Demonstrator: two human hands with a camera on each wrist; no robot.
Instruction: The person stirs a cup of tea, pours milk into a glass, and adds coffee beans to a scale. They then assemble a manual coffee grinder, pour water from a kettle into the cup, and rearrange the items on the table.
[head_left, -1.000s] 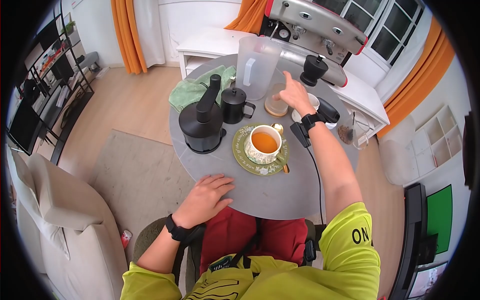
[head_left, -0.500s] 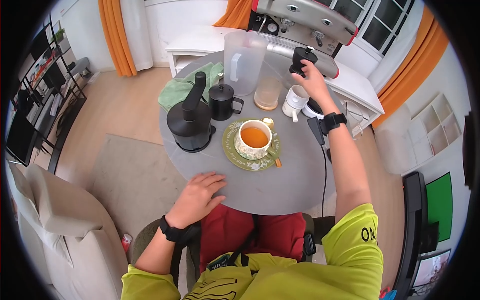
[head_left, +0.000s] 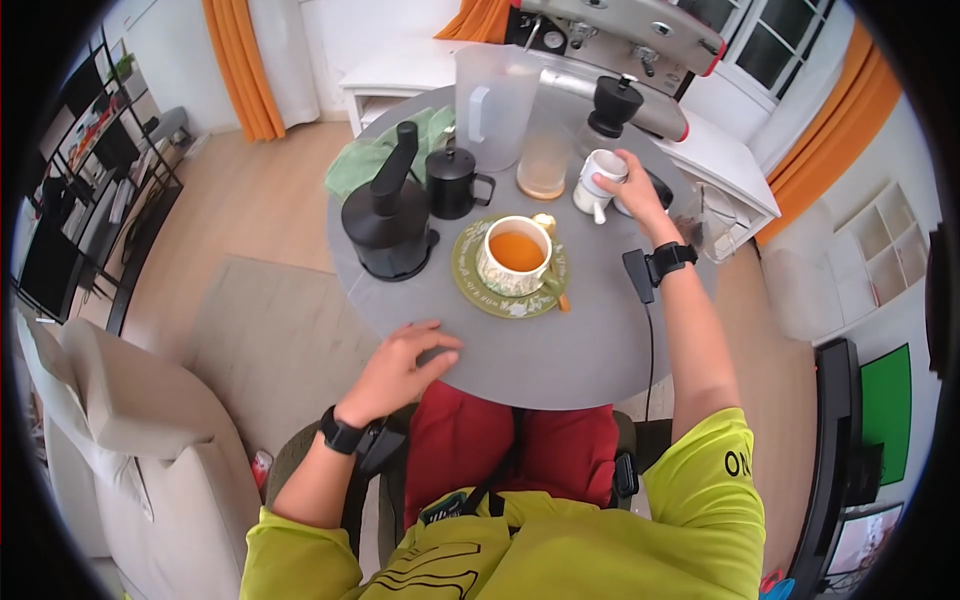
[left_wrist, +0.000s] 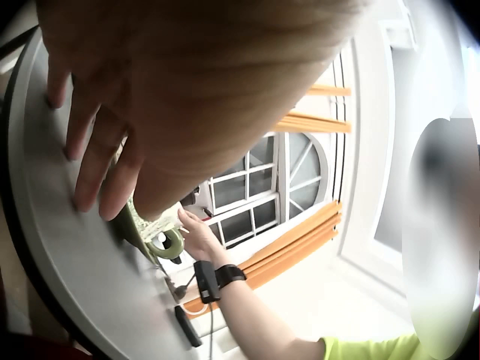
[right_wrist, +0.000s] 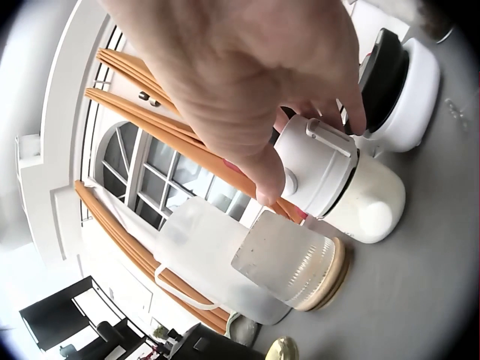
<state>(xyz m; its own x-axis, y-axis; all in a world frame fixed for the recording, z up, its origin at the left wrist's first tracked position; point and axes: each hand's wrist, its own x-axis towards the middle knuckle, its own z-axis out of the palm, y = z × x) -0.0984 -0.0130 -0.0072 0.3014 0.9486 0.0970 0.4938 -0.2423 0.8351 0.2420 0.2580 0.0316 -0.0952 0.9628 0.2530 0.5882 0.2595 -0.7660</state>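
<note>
My right hand (head_left: 640, 197) reaches across the round table to a white mug (right_wrist: 371, 210) topped by a pale grey cylinder (right_wrist: 319, 166) with a small clip. In the right wrist view the thumb is at one side of the cylinder and the fingers are at the other, pinching it. The mug's handle points toward me. My left hand (head_left: 398, 368) is over the near left edge, its fingers loosely extended. Nearer the middle, a patterned cup (head_left: 513, 262) of orange-brown drink stands on a green saucer (head_left: 470, 290). A gold-coloured spoon (head_left: 563, 302) lies at its right.
On the left are a large black lever-handled device (head_left: 385, 225) and a small black lidded pot (head_left: 452, 185). Behind them sit a green cloth (head_left: 375, 150) and a frosted pitcher (head_left: 495, 110). A clear jar (head_left: 541, 165) and black hand grinder (head_left: 612, 105) stand near the mug.
My right hand has gone from beside the clear jar, past the black grinder, to the cylinder on the white mug. The left hand's fingers have lifted slightly. The head view has shifted.
</note>
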